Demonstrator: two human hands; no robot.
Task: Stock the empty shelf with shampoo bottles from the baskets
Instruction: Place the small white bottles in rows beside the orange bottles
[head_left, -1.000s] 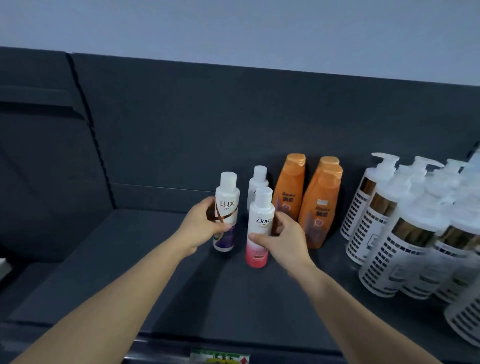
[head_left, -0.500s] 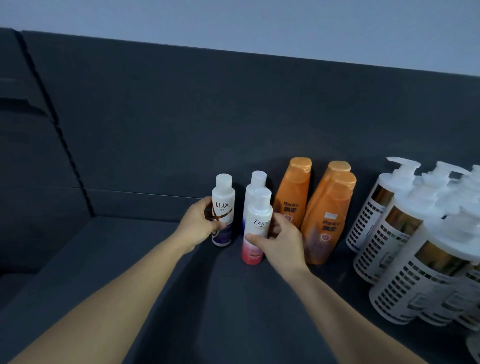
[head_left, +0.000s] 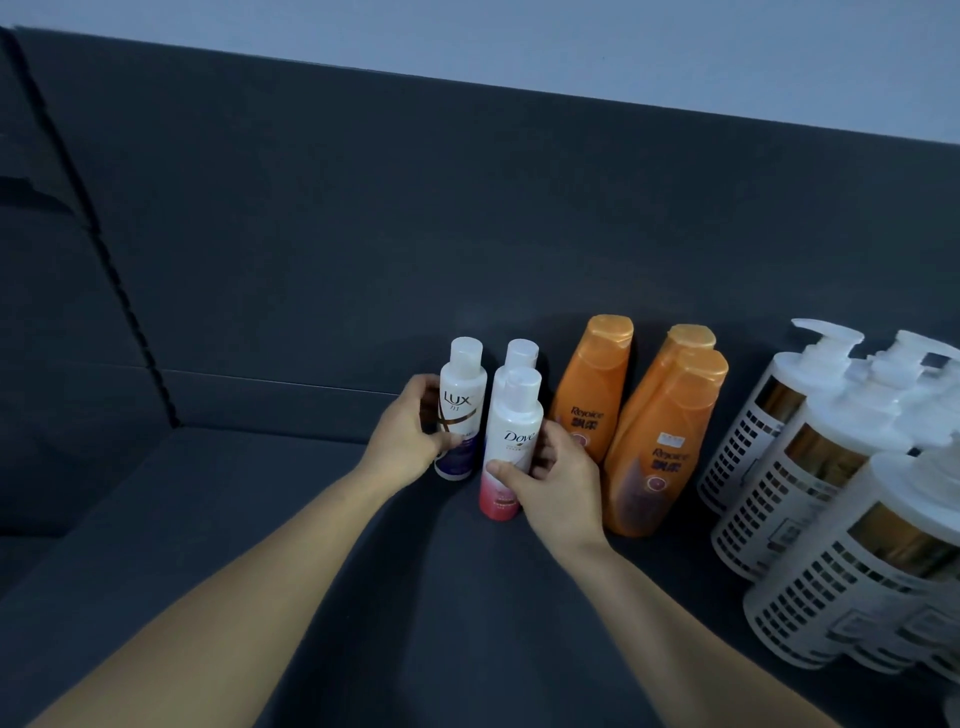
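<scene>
Dark grey shelf (head_left: 218, 519), bare on its left side, and here come both arms reaching in. Left hand (head_left: 402, 439) is wrapped around the Lux bottle (head_left: 461, 410), thumb across the front, fingers behind, and that bottle stands upright on the shelf. Right beside it, touching, the Dove bottle (head_left: 511, 447) with its pink base, gripped low by the right hand (head_left: 553, 480), thumb on the front, fingers curled round the far side. Another white-capped bottle (head_left: 521, 353) peeks out just behind the Dove. Moving right, three orange Rejoice bottles (head_left: 660, 452) stand close together near the back panel. Far right, a cluster of white pump bottles (head_left: 810, 467) with lattice sleeves, packed tight, running off the edge of view.
</scene>
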